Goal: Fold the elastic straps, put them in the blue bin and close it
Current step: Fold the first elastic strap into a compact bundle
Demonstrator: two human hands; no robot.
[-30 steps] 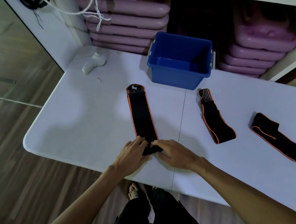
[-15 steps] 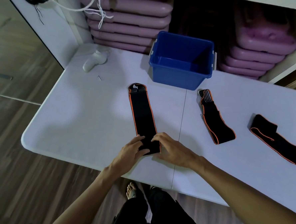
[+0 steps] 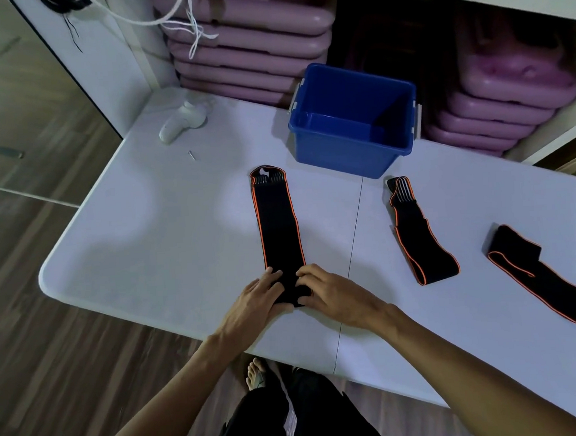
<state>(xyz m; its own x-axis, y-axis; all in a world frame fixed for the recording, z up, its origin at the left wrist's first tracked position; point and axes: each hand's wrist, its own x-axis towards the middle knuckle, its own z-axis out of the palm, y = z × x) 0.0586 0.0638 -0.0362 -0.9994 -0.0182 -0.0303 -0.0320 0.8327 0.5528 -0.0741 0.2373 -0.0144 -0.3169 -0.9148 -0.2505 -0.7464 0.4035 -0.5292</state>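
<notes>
While both hands, left hand (image 3: 258, 299) and right hand (image 3: 331, 294), press together on the near end of the centre strap (image 3: 278, 225), rolling appears underway; next, roll toward the far blue bin (image 3: 349, 146), standing open.

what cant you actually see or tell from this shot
Head view only:
- Near end of the strap: covered by the left hand and right hand.
- Rightmost strap: cut off by the frame edge.
- Blue bin lid: not visible.
- Small item: too tiny to identify.
</notes>
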